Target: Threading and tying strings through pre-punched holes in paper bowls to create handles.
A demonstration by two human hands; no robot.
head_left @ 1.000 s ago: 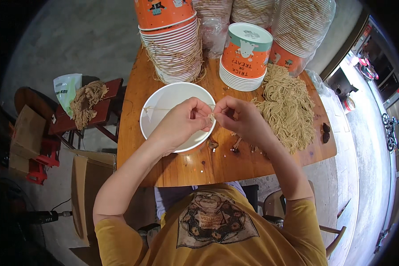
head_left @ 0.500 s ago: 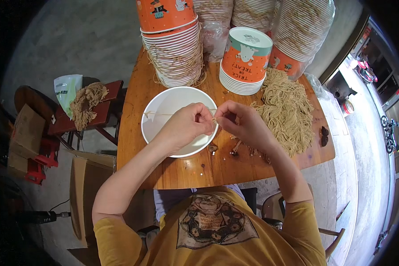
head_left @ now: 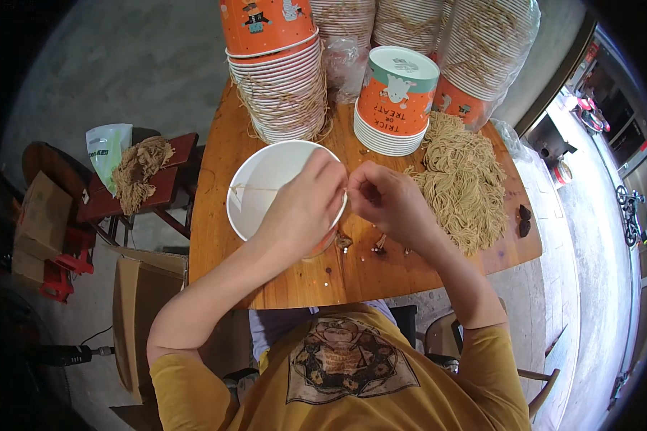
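Observation:
A paper bucket (head_left: 255,162), white inside, stands mouth up on the table before me, tipped slightly towards me. A thin tan string (head_left: 257,189) runs across its mouth from the left wall to the right rim. At that right rim my left hand (head_left: 305,197) is closed in a pinch, reaching over the bucket. Just outside the same rim, my right hand (head_left: 394,200) pinches as well, its fingers close to the left ones. The string end between them is mostly hidden by the fingers.
A big heap of tan strings (head_left: 471,187) lies to the right on the wooden table (head_left: 287,287). Behind stand a tall stack of strung buckets (head_left: 280,97), an upside-down orange bucket stack (head_left: 395,100) and bagged stacks (head_left: 478,57). A stool (head_left: 167,183) at left holds more string (head_left: 140,169).
My left hand has turned and risen slightly at the right rim, its knuckles now up. The bucket has tilted towards me, showing some of its orange outside. My right hand stays nearly in place.

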